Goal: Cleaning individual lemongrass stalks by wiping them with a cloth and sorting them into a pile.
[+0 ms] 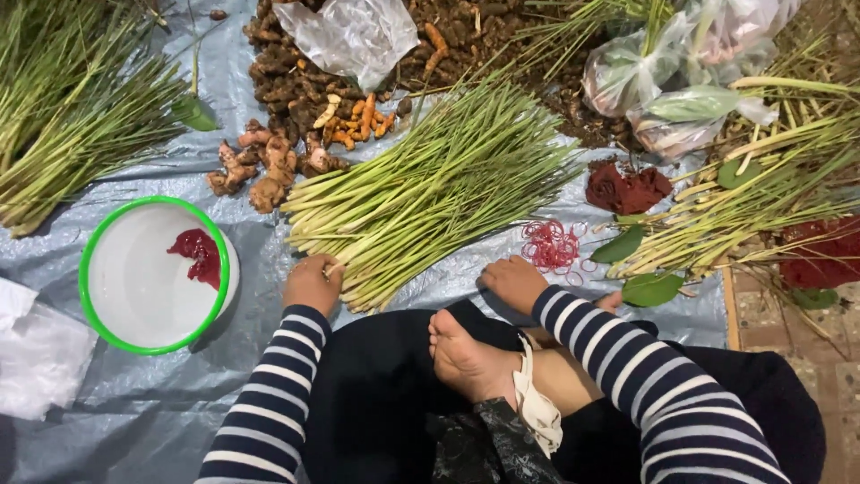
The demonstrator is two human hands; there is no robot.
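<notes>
Pile of long pale-green lemongrass stalks [430, 188] on the blue-grey plastic sheet [161, 403] before you, your left hand [312, 283] grip curled around stalk ends, your right hand [514, 281] resting knuckles-up, holding nothing visible, near red rubber bands [550, 244].

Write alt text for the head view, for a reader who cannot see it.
A seated person's left hand grips stalk ends at the base of a lemongrass pile on a grey tarp, while the right hand rests near red rubber bands. A green-rimmed white bowl and ginger roots lie at left.
</notes>
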